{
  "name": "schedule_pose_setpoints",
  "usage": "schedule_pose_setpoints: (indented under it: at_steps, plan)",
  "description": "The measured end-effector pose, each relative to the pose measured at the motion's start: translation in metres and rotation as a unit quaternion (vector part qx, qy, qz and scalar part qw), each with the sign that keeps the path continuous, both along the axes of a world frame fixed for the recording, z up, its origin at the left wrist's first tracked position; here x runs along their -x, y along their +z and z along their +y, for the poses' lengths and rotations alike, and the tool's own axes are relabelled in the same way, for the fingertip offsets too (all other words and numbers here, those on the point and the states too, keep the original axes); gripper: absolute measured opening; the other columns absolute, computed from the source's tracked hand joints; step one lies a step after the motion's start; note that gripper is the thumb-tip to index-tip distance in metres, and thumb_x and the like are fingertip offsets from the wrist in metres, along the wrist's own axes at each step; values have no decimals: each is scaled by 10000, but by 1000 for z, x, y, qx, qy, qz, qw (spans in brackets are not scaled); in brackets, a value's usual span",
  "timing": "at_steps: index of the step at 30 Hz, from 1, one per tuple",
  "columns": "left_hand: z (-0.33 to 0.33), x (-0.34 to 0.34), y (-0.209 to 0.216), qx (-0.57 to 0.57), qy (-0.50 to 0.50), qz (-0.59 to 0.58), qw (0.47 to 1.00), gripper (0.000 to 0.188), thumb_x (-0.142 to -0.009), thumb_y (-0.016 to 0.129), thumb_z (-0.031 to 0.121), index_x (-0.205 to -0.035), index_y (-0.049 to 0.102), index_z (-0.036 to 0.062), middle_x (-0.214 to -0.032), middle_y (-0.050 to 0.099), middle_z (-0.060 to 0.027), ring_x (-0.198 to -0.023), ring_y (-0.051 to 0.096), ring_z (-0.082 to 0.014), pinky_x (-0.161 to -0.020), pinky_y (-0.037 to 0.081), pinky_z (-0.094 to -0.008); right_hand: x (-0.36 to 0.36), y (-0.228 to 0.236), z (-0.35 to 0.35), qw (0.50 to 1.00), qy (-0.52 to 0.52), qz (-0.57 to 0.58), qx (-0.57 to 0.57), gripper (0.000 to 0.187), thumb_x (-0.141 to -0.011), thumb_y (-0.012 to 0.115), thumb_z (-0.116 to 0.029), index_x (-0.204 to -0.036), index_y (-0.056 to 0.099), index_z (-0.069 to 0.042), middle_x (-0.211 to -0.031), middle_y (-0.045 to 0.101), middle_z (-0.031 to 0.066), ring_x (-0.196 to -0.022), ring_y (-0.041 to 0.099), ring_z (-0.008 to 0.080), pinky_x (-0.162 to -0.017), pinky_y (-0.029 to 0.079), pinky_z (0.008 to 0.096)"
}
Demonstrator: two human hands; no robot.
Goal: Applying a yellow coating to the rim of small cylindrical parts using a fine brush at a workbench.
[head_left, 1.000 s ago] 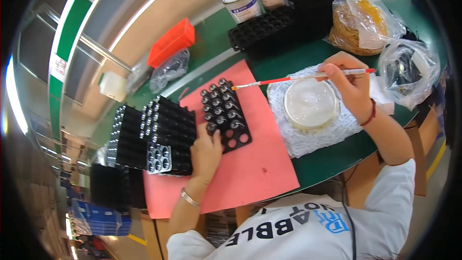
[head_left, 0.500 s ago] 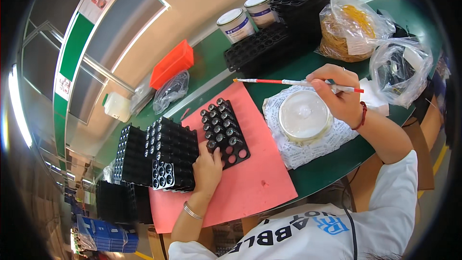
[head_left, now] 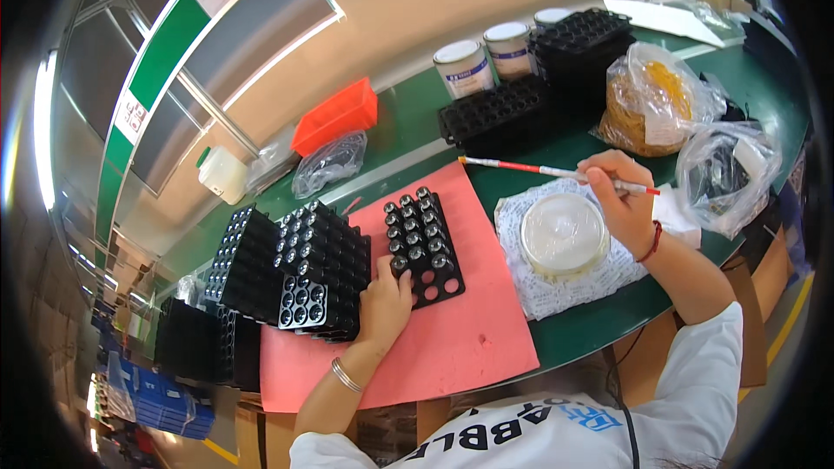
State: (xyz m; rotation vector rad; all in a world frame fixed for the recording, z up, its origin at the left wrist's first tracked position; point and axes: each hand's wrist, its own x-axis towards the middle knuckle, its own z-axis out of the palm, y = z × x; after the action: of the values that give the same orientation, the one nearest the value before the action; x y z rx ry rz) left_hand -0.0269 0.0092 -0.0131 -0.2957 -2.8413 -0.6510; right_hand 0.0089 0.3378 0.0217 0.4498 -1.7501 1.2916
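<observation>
My right hand (head_left: pixel 618 200) is closed around a thin paintbrush (head_left: pixel 530 168) with a red and white handle; its bristle tip points left, clear of everything. Below the brush, a round tub (head_left: pixel 565 233) with a whitish, translucent surface stands on crumpled printed paper (head_left: pixel 556 295). My left hand (head_left: pixel 387 304) grips the near left edge of a small black tray (head_left: pixel 444 243), thumb and forefinger beside the last part in that row. Shiny round metal parts (head_left: pixel 417 230) fill most of the tray's holes; a few near ones show pink through them.
Stacked black trays (head_left: pixel 321 247), some holding metal parts, stand left on the pink mat (head_left: pixel 478 339). Behind are an orange bin (head_left: pixel 339 117), a white bottle (head_left: pixel 222 175), lidded cans (head_left: pixel 465 68) and more black trays (head_left: pixel 495 113). Bags of yellowish bands (head_left: pixel 647 104) lie right.
The whole view has shifted, so the bench sits lower and further right. My right hand still holds the brush, and my left hand stays at the small tray's edge.
</observation>
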Motion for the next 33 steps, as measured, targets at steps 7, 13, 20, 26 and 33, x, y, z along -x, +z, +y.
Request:
schedule_pose_setpoints:
  at_steps: [7, 13, 20, 26, 33]
  plan:
    - [-4, -9, -1, 43, 2, 1, 999, 294, -817, 459, 252, -1022, 364, 64, -730, 567, -250, -660, 546, -427, -598, 427, -492, -9, -2, -2, 1000, -3, -8, -4, 52, -767, 556, -33, -752, 582, 9, -646, 556, 63, -588, 516, 105, -533, 398, 216]
    - [-6, -14, 3, 31, 5, -24, 999, 313, -809, 470, 272, -1021, 365, 67, -751, 571, -243, -693, 546, -433, -631, 429, -492, -15, -2, -8, 1000, 5, -17, -2, 86, -776, 555, -85, -751, 593, -12, -624, 582, 63, -561, 551, 110, -516, 415, 211]
    - [-12, -18, 11, 14, 9, -2, 1000, 302, -793, 492, 238, -1004, 370, 59, -713, 576, -226, -676, 556, -413, -616, 429, -493, -10, -6, -11, 1000, 24, -2, -10, 106, -800, 538, -95, -770, 585, -4, -641, 580, 60, -572, 556, 98, -501, 401, 202]
    - [-17, -18, 4, 4, -7, -5, 1000, 333, -785, 497, 246, -1008, 380, 29, -734, 582, -217, -671, 560, -401, -641, 426, -481, -11, -11, -11, 999, 34, 5, 15, 102, -803, 533, -87, -794, 574, 5, -669, 580, 66, -578, 559, 89, -496, 406, 195]
    - [-12, -18, -1, 9, -19, 16, 1000, 320, -788, 494, 233, -1003, 380, 26, -722, 578, -224, -658, 556, -402, -634, 424, -482, -15, -7, -9, 999, 26, 8, -20, 97, -803, 524, -79, -800, 577, 1, -663, 579, 65, -569, 550, 89, -498, 406, 184]
